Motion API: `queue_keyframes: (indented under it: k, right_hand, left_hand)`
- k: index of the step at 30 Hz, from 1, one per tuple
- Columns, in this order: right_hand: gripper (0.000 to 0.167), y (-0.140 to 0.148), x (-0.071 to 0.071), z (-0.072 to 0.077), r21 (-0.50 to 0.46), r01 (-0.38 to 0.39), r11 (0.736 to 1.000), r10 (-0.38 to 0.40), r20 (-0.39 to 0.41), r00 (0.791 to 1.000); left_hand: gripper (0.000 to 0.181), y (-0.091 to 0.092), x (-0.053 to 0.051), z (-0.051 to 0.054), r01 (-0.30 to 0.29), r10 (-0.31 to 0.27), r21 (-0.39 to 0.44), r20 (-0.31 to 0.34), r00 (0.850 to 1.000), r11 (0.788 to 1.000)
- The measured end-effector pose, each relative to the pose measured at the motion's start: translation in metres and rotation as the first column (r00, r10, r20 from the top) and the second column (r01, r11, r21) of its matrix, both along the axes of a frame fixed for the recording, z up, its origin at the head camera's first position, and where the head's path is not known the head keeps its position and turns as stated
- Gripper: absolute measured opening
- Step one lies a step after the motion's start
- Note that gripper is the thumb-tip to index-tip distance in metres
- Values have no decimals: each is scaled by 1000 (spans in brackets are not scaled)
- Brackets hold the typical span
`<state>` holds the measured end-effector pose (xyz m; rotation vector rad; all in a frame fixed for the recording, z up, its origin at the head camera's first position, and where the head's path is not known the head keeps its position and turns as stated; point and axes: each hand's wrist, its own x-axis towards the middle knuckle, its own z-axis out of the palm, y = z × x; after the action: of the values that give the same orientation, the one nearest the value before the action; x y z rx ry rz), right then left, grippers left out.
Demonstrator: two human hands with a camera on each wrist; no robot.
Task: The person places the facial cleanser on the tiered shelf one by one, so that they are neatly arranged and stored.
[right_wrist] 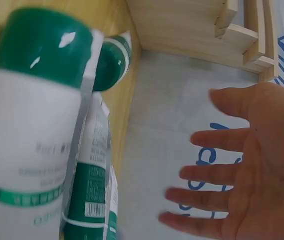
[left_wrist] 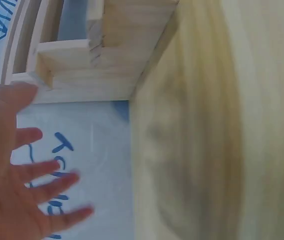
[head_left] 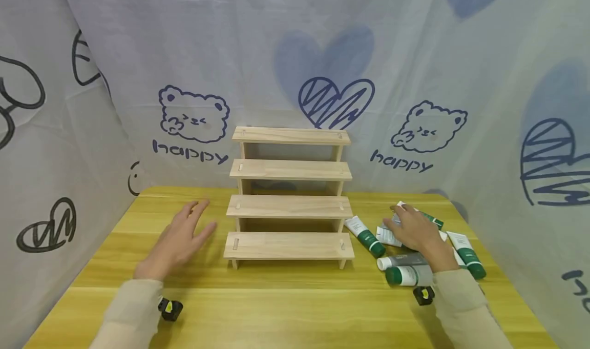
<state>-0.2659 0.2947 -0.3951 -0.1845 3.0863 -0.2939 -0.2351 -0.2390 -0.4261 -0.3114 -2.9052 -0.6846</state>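
Sleeves (head_left: 130, 308) up front! Left hand (head_left: 178, 239), spread and empty, hovers beside the wooden stand (head_left: 289, 206). Right hand (head_left: 413, 229), likewise, above tubes (head_left: 366, 238).

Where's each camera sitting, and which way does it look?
Head: on the head, facing forward and down at the shelf; sleeves, left grip and right grip show.
Left wrist: on that wrist, facing shelf and table; left grip shows.
Right wrist: on that wrist, facing tubes and shelf; right grip shows.
Both wrist views share the shelf.
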Motion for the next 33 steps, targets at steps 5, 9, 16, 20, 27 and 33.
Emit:
queue_keyframes:
  k: [5, 9, 16, 20, 27, 33]
  right_hand:
    - [44, -4, -4, -2, -149, -84, 985, 80, -33, 996]
    - [36, -7, -7, -6, -238, -88, 967, 95, 19, 995]
    - [36, -9, -15, -15, -371, 38, 928, 40, 200, 979]
    - [34, -8, -21, -22, -385, 75, 920, 19, 236, 971]
    - [34, -11, -27, -29, -376, 89, 922, 9, 251, 968]
    - [35, -16, -28, -31, -367, 99, 925, -1, 257, 966]
  left_hand:
    - [49, 4, -1, -14, 116, -115, 235, -17, 993, 965]
    - [44, 10, 1, -20, 133, -165, 353, 62, 984, 926]
    - [48, 17, 9, -24, 126, -239, 512, 160, 958, 850]
    - [49, 19, 12, -29, 126, -287, 581, 193, 938, 804]
    - [45, 20, 15, -34, 133, -311, 619, 189, 932, 774]
    - [47, 18, 15, -38, 133, -337, 671, 183, 924, 730]
